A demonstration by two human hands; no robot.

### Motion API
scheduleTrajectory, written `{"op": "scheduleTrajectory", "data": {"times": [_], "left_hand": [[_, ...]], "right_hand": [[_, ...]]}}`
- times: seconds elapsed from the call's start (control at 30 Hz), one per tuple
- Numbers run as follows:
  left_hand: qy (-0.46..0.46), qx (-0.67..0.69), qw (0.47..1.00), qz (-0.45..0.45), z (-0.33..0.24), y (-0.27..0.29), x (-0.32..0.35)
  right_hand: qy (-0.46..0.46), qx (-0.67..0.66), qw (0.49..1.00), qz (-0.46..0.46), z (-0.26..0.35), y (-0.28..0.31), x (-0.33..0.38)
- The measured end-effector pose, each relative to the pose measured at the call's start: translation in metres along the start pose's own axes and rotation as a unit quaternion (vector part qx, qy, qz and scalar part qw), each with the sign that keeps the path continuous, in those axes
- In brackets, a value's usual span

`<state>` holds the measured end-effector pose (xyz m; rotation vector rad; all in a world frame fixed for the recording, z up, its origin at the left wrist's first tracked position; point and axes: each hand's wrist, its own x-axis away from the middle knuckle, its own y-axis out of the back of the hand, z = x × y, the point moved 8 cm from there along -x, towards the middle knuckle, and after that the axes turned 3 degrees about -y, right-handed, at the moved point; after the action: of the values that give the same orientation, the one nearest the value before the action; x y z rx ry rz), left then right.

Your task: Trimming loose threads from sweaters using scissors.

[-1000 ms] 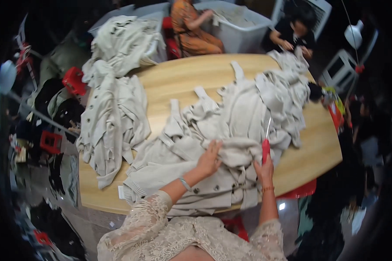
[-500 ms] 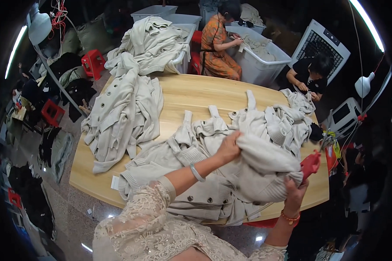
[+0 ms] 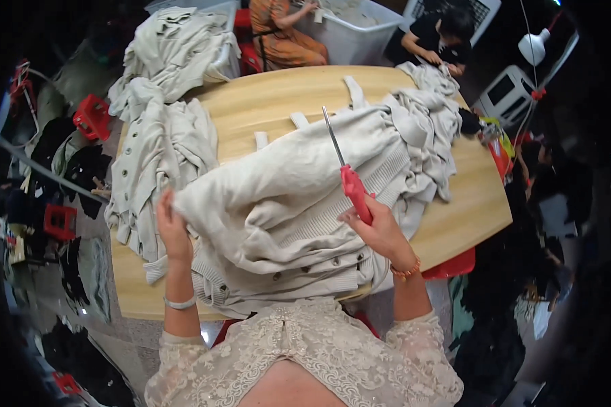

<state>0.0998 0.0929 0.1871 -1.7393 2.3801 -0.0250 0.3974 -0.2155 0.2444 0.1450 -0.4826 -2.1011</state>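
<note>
pale beige knit fabric was found spread over the middle of a wooden table (image 3: 278, 102), in the form of a buttoned cardigan (image 3: 285, 203) lying across other garments of the same colour. the left hand (image 3: 172, 227) was closed on the cardigan's left edge, the cloth pinched between thumb and fingers and lifted slightly off the pile. the right hand (image 3: 380, 230) was closed around the red handle of a pair of scissors (image 3: 346, 173), held above the cardigan's right part, with the metal blades shut and pointing toward the far side. whether the blades touched the cloth could not be told. a second heap of beige garments (image 3: 159, 152) was noted on the left of the table, hanging over its edge. a further bundle (image 3: 431, 115) lay at the far right. beyond the far edge, two seated persons were observed beside a white tub (image 3: 360, 34). a red stool (image 3: 91, 117) stood on the floor at the left.
</note>
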Motion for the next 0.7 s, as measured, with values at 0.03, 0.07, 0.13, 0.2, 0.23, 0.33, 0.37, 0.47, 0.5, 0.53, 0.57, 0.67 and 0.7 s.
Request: {"op": "scheduleTrajectory", "data": {"times": [0.03, 0.07, 0.13, 0.2, 0.23, 0.33, 0.37, 0.47, 0.5, 0.53, 0.57, 0.67, 0.7], "left_hand": [[0.091, -0.047, 0.995, -0.019, 0.048, 0.018, 0.022], [0.178, -0.095, 0.979, -0.041, 0.091, 0.039, 0.049], [0.245, -0.214, 0.945, 0.026, 0.174, 0.076, 0.093], [0.076, -0.266, 0.952, 0.129, 0.191, 0.070, 0.123], [0.024, -0.354, 0.916, 0.185, 0.162, 0.033, 0.129], [-0.026, -0.390, 0.895, 0.217, 0.134, 0.000, 0.121], [0.004, -0.394, 0.896, 0.206, 0.142, 0.006, 0.117], [0.075, -0.347, 0.917, 0.184, 0.160, 0.004, 0.099], [0.120, -0.304, 0.928, 0.177, 0.171, 0.003, 0.093], [0.136, -0.269, 0.936, 0.183, 0.176, 0.003, 0.089], [0.134, -0.273, 0.937, 0.174, 0.174, 0.010, 0.088], [0.098, -0.200, 0.957, 0.188, 0.147, -0.027, 0.091], [0.082, -0.142, 0.966, 0.199, 0.132, -0.048, 0.098]], "right_hand": [[-0.045, 0.064, 0.996, -0.034, -0.032, 0.001, -0.006], [-0.087, 0.128, 0.986, -0.064, -0.059, 0.004, -0.009], [-0.084, 0.186, 0.975, -0.091, -0.094, 0.005, -0.008], [-0.133, 0.216, 0.964, -0.083, -0.125, -0.001, -0.003], [-0.145, 0.201, 0.965, -0.081, -0.137, 0.001, 0.007], [-0.155, 0.183, 0.970, -0.037, -0.140, -0.015, 0.012], [-0.151, 0.181, 0.972, -0.025, -0.142, -0.023, 0.012], [-0.153, 0.256, 0.954, -0.004, -0.142, -0.037, 0.014], [-0.147, 0.254, 0.956, 0.001, -0.139, -0.041, 0.014], [-0.129, 0.238, 0.963, 0.010, -0.135, -0.047, 0.016], [-0.111, 0.221, 0.969, 0.019, -0.130, -0.053, 0.017], [-0.023, 0.151, 0.987, 0.046, -0.138, -0.079, 0.026], [-0.024, 0.115, 0.991, 0.056, -0.134, -0.089, 0.030]]}}
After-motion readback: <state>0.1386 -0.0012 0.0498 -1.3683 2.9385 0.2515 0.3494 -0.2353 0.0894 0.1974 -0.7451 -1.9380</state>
